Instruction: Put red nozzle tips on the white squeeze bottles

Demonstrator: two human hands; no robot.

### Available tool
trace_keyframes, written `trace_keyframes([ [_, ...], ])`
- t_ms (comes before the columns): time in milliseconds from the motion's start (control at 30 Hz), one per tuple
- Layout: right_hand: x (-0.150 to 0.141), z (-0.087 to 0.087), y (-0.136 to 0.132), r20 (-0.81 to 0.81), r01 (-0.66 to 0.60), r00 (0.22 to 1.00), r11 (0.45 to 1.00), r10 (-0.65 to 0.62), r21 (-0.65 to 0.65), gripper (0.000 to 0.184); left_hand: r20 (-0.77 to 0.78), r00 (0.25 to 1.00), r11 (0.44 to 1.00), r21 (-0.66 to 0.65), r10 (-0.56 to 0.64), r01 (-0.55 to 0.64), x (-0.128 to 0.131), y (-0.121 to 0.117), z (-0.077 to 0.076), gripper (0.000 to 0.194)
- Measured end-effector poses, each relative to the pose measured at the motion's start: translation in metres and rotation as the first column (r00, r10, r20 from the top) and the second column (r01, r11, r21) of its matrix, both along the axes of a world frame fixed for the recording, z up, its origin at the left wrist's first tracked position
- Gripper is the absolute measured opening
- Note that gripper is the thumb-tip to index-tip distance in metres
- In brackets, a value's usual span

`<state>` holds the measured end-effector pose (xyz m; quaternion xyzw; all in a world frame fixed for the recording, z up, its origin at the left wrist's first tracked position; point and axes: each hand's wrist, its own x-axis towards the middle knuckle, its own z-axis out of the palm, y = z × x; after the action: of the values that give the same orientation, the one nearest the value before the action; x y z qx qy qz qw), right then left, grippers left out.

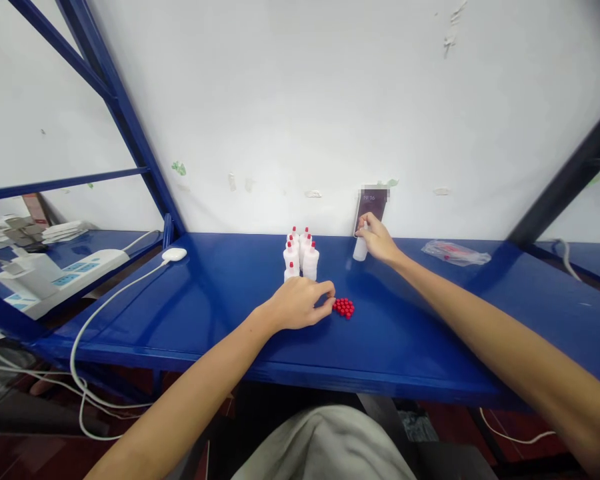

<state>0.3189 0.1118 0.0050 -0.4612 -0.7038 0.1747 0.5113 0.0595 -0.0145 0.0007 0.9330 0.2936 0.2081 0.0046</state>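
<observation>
My left hand [303, 303] reaches over the blue table with thumb and index finger curled together at the left edge of a small pile of red caps [345, 307]. Its fingertips close on one cap at that edge, partly hidden by the fingers. My right hand [375, 237] grips a white plastic bottle [361, 249] by its upper part, near the wall. The top of that bottle is hidden by my fingers. Just beyond my left hand stand several white bottles [310, 262] with red caps, upright and close together in two rows.
A phone [371, 202] leans on the wall behind my right hand. A clear plastic bag [455, 253] with something red inside lies on the blue table [220, 293] at right. A white charger [175, 255] with a cable and a power strip [75, 273] are at left. Blue posts flank the table.
</observation>
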Motion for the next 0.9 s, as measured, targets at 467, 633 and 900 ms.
trace_keyframes([
  [467, -0.019, -0.001, -0.063, -0.477, -0.332, 0.862, 0.903, 0.172, -0.275, 0.013, -0.076, 0.996, 0.996, -0.087, -0.042, 0.036, 0.002, 0.005, -0.003, 0.018],
  [633, -0.014, -0.007, -0.073, -0.253, -0.283, 0.942, 0.926, 0.219, -0.25, 0.022, -0.004, 0.999, 0.991, -0.127, -0.048, 0.048, -0.001, 0.005, -0.003, 0.014],
  [900, -0.028, -0.012, -0.089, -0.263, -0.381, 0.908, 0.905, 0.326, -0.192, 0.023, 0.529, 0.848, 0.98, -0.187, 0.039, 0.072, 0.034, 0.013, 0.021, 0.015],
])
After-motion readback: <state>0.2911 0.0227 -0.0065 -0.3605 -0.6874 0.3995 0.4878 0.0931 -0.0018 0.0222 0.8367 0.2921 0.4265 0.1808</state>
